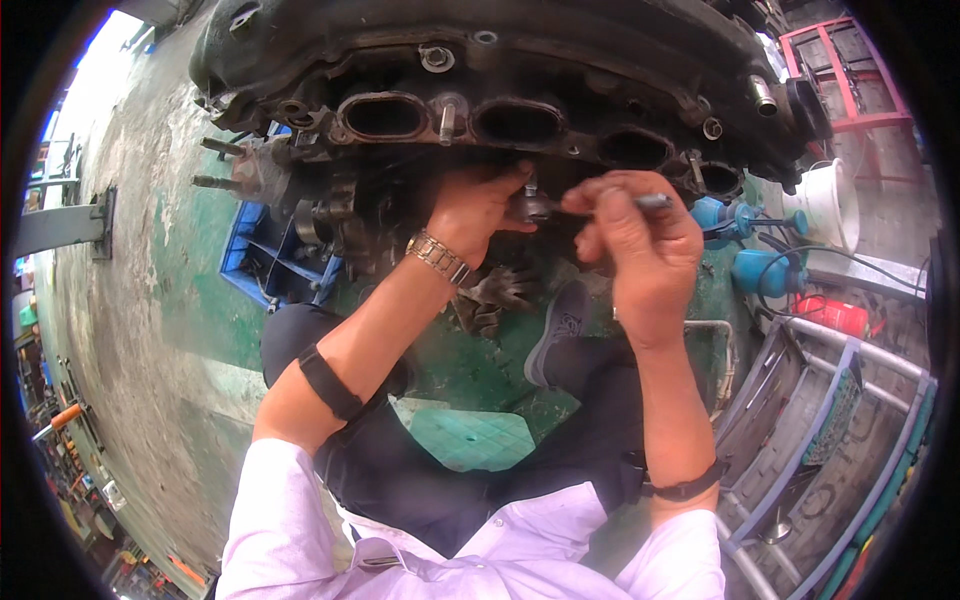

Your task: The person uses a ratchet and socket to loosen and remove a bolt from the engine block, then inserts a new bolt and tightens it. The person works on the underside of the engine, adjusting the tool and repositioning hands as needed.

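Observation:
The dark engine (585,85) with a row of oval ports fills the top of the head view. Just under the ports, my left hand (478,208) is closed around the head of a ratchet wrench (535,208), whose shiny end points up at the engine's underside. My right hand (640,235) grips the handle to the right, and the handle's grey tip sticks out past the fingers. Part of the handle is covered by the right fingers. What the wrench meets above is too dark to make out.
Dark work gloves (500,292) lie on the floor below my hands. A blue divided tray (275,262) sits at left. To the right are blue jacks (765,270), a white bucket (832,205), a red bottle (835,316) and a metal-framed rack (800,420). Two studs (215,182) jut out at left.

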`<state>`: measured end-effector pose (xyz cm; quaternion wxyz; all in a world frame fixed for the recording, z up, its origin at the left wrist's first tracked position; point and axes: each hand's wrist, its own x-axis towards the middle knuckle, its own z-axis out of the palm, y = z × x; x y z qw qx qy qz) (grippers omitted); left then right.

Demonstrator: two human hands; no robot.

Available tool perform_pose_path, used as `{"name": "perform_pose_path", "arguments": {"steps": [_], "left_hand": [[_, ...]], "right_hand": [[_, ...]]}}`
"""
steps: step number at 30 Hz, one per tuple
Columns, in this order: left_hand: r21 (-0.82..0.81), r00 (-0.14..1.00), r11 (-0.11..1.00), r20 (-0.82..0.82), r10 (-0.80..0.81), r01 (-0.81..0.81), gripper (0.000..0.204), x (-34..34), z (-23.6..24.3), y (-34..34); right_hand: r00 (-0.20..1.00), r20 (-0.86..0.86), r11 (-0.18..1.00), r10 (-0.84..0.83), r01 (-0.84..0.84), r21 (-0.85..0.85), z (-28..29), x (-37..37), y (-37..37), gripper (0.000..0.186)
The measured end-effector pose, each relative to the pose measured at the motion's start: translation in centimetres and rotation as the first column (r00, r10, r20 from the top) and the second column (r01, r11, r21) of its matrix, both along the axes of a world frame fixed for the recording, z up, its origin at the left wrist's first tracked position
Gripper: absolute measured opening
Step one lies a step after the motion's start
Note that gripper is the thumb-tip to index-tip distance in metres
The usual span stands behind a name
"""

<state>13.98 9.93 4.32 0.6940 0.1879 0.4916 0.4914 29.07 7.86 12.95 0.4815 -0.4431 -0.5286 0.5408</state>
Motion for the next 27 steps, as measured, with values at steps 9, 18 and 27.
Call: {"name": "perform_pose_path", "arguments": {"steps": [9, 18, 27], "left_hand": [[-0.035, 1.000, 0.999, 0.012, -0.006, 0.006, 0.027, -0.1, -0.1, 0.3], [-0.052, 0.999, 0.998, 0.012, -0.042, 0.043, 0.019, 0.0, 0.2, 0.4], [-0.043, 1.000, 0.999, 0.026, -0.006, 0.007, 0.029, -0.2, -0.3, 0.2]], "right_hand": [[0.884, -0.252, 0.723, -0.394, 0.128, -0.679, -7.5, 7.0, 0.5, 0.020], [0.910, -0.212, 0.548, -0.357, 0.021, -0.836, -10.7, 6.7, 0.2, 0.027], [0.891, -0.215, 0.854, -0.400, 0.278, -0.439, -4.3, 4.4, 0.7, 0.018]]}}
